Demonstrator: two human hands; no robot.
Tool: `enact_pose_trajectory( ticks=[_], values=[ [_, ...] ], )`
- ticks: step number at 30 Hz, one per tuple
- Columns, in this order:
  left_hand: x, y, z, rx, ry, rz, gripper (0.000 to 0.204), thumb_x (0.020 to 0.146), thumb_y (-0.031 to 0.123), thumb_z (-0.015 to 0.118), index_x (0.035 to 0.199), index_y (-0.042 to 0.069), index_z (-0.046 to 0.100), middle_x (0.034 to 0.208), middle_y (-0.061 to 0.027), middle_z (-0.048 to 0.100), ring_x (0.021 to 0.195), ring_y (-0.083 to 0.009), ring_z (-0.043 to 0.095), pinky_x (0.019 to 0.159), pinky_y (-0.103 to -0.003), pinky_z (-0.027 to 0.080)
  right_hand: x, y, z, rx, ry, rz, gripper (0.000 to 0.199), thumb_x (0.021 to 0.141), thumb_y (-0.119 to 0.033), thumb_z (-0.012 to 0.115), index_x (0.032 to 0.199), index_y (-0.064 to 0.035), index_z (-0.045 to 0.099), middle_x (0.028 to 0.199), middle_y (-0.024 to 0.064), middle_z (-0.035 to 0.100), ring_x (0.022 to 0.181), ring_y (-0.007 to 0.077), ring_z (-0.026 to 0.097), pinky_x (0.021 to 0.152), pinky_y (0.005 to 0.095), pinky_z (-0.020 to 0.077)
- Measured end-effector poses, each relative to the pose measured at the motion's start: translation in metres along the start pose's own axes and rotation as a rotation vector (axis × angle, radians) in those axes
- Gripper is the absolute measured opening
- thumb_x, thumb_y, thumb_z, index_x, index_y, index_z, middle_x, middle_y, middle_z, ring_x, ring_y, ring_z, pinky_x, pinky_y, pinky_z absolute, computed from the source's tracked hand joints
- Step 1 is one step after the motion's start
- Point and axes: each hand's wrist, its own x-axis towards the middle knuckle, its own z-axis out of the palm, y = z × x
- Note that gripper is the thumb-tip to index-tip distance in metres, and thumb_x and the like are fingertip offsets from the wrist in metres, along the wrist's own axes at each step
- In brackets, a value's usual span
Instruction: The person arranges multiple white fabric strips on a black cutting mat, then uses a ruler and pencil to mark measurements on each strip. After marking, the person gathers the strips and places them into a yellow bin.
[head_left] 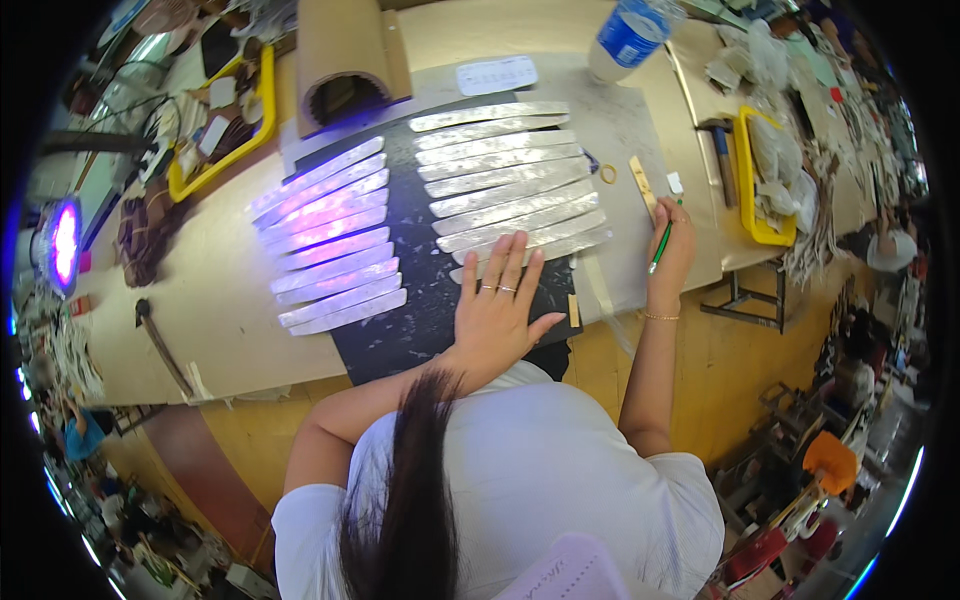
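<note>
My left hand (497,318) lies flat with its fingers stretched out, fingertips on the nearest pale, shiny strips (520,210) of the right-hand column. These long strips lie side by side on a black mat (405,225). A second column of strips (335,245) lies to the left, tinted purple by light. To the right of the columns, my right hand (674,245) is closed round a slim green pen (661,246). A short wooden stick (641,182) reaches to its fingers; I cannot tell whether the hand grips it too. A small white piece (674,183) lies close by.
A brown arched tube (345,60) and a blue-labelled bottle (632,38) stand at the back. Yellow trays (746,180) flank the table on both sides. One hammer (722,160) lies at right, another (165,350) at left. A lit lamp (65,245) stands far left.
</note>
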Motion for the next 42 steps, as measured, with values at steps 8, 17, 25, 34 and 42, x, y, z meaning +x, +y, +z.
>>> enact_pose_trajectory(
  ticks=[8,17,25,34,42],
  values=[
    [-0.012,-0.006,-0.015,-0.166,-0.02,0.204,0.074,0.091,0.05,0.065,0.146,0.005,0.046,0.161,-0.0195,0.029,0.151,-0.0356,0.023,0.12,-0.055,0.023,-0.005,-0.001,0.008,0.229,-0.033,0.194,0.014,0.094,-0.006,0.065,0.107,-0.0006,0.067,0.094,0.0105,0.068,0.083,0.0219,0.064,0.076,0.0338,0.0523],
    [-0.062,-0.054,-0.039,-0.18,0.099,0.145,0.042,0.086,0.022,0.074,0.124,0.006,0.065,0.144,-0.0163,0.051,0.136,-0.0345,0.046,0.11,-0.051,0.04,0.019,-0.121,-0.036,0.461,-0.5,-0.448,0.021,0.083,-0.022,0.079,0.093,-0.0064,0.069,0.082,0.0062,0.059,0.066,0.0191,0.062,0.059,0.0318,0.0493],
    [-0.064,-0.054,-0.037,-0.234,0.171,0.104,0.038,0.083,0.016,0.074,0.119,0.006,0.066,0.13,-0.0181,0.057,0.133,-0.0363,0.048,0.11,-0.052,0.04,0.002,-0.143,-0.01,0.396,-0.655,-0.716,0.027,0.073,-0.026,0.086,0.088,-0.0097,0.069,0.081,0.0063,0.059,0.067,0.0256,0.064,0.057,0.0353,0.05],
    [-0.047,-0.055,-0.041,-0.211,0.273,0.096,0.033,0.079,0.013,0.076,0.11,0.006,0.067,0.117,-0.013,0.061,0.115,-0.0314,0.058,0.091,-0.046,0.047,-0.001,-0.14,-0.008,0.391,-0.635,-0.722,0.027,0.074,-0.03,0.084,0.086,-0.0109,0.069,0.08,0.0055,0.058,0.066,0.0255,0.063,0.057,0.0362,0.0488],
    [-0.028,-0.074,-0.055,-0.277,0.312,-0.129,0.036,0.079,0.017,0.08,0.111,0.006,0.068,0.109,-0.0075,0.063,0.103,-0.0297,0.058,0.092,-0.042,0.043,0.0,-0.143,-0.009,0.348,-0.649,-0.743,0.027,0.079,-0.035,0.076,0.082,-0.0106,0.065,0.078,0.004,0.053,0.07,0.0223,0.06,0.057,0.0367,0.0474]
  ],
)
